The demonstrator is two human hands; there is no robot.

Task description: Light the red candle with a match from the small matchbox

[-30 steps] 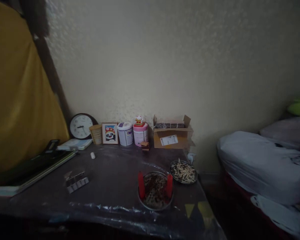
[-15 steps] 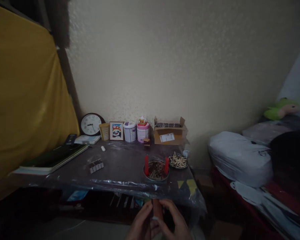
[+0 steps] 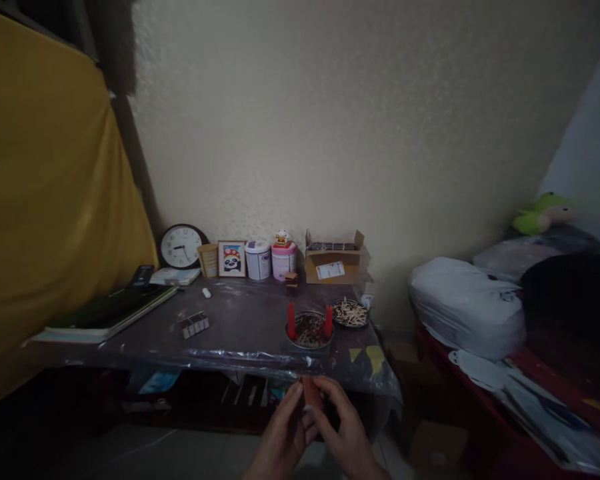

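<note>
The left hand (image 3: 280, 437) and right hand (image 3: 349, 437) are together low in the view, in front of the bench (image 3: 240, 330) edge. Each pinches one side of a small reddish box (image 3: 311, 393) with its fingertips. At twelve o'clock from the box, on the bench, a bowl (image 3: 309, 331) holds two red candles (image 3: 291, 320). A dish of matchsticks (image 3: 351, 313) sits at the bowl's one o'clock. A clock (image 3: 179, 247) and a carton (image 3: 334, 267) stand against the wall.

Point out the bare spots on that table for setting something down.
Barest: the table middle, between the small boxes and the candle dish, up to the back row. Crowded: that row from clock to cardboard box, the books on the left, the matchstick dish corner.
</note>
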